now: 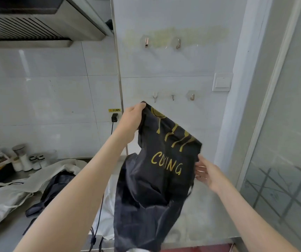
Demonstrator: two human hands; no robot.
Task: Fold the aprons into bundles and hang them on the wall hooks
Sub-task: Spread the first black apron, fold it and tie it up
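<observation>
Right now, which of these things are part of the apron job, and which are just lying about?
Part of the job: black apron, gripped by the left hand, touched by the right hand; wall hooks; white cloth and dark cloth on the counter, probably more aprons.
Lying about: jars, charger plug, light switch, range hood.

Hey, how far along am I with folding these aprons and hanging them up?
Nothing done yet: the wall hooks are bare. In hand: left hand grips the unfolded black apron by its top, right hand touching its edge. Left: a white apron and dark apron lie crumpled on the counter.
</observation>
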